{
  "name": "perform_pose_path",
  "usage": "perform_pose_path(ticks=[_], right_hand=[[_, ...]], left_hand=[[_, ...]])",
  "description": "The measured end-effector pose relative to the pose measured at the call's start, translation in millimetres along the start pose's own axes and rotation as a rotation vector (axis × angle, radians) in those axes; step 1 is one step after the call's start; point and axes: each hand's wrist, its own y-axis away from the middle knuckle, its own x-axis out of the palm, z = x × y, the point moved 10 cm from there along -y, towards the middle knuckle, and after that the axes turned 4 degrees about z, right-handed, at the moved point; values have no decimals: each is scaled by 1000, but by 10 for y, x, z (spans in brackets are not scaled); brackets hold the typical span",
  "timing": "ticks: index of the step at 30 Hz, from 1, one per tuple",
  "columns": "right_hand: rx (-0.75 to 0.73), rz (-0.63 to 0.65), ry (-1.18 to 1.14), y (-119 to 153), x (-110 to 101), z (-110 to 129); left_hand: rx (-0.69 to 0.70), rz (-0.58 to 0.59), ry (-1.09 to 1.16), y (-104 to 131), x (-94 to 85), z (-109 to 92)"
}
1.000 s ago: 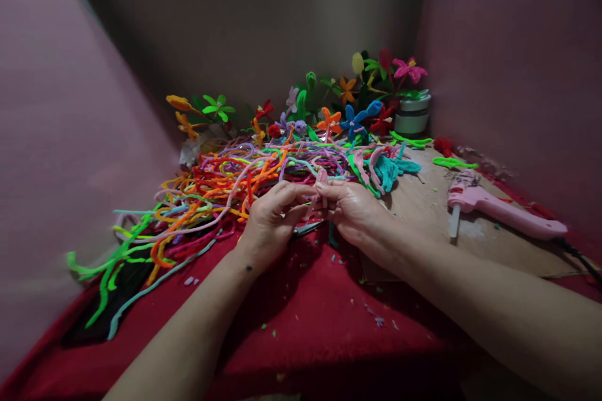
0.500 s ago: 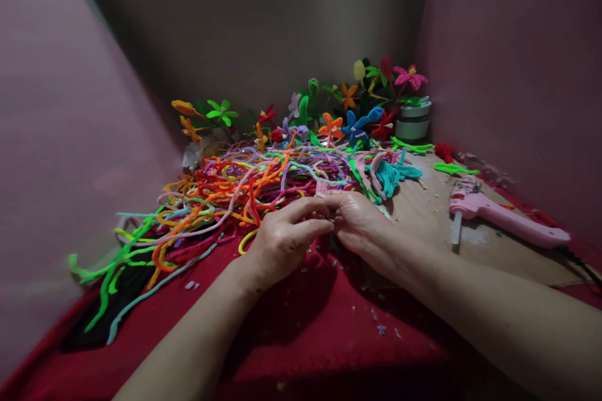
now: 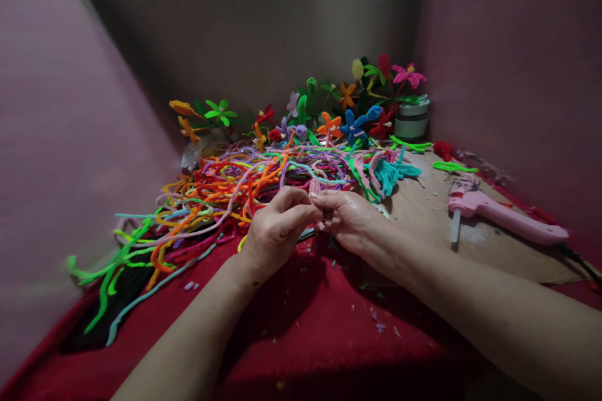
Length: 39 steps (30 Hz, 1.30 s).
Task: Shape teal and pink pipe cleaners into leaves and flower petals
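Note:
A small pink pipe-cleaner piece, folded flat, sticks up between the fingertips in front of me. My right hand pinches it with thumb and fingers. Against it from the other side is my left hand, its thumb and index finger pressed together at the piece's lower part, where a bit of pink shows below. The fingers hide most of the piece. Just beyond both hands spreads a tangled heap of pipe cleaners in many colours.
Finished pipe-cleaner flowers line the back, with a white pot at right. A pink glue gun lies on cardboard. Teal and pink looped pieces lie nearby. Small scraps dot the red cloth.
My left hand has shifted slightly left and up, and its fingers have parted a little from the right hand's. More of the pink piece shows now, slightly further left.

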Motion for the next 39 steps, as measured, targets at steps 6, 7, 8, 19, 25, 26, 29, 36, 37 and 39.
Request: perform_pose_path(ticks=[6,7,8,19,25,26,29,36,37,39], right_hand=[[-50,-3,90,23,15,38],[-51,-4,117,28,17,43],[-58,0,143,33,21,53],[-188,105,429,13,101,133],[-170,133,426,25,136,119],[-164,144,421,26,145,113],[-160,157,420,28,162,114],[-137,84,325,35,122,138],[-137,79,307,36,118,139],[-149,76,279,34,110,145]], left_hand=[[-15,86,67,-16,-1,-24],[-30,93,92,-19,-14,-7],[-50,89,115,-20,-37,16],[-326,43,116,-51,-242,162],[-356,35,35,-48,-286,167],[-367,31,32,-42,-290,180],[-378,36,36,-36,-283,202],[-273,98,23,-69,-144,155],[-268,93,-9,-68,-134,156],[-286,75,-65,-58,-125,179]])
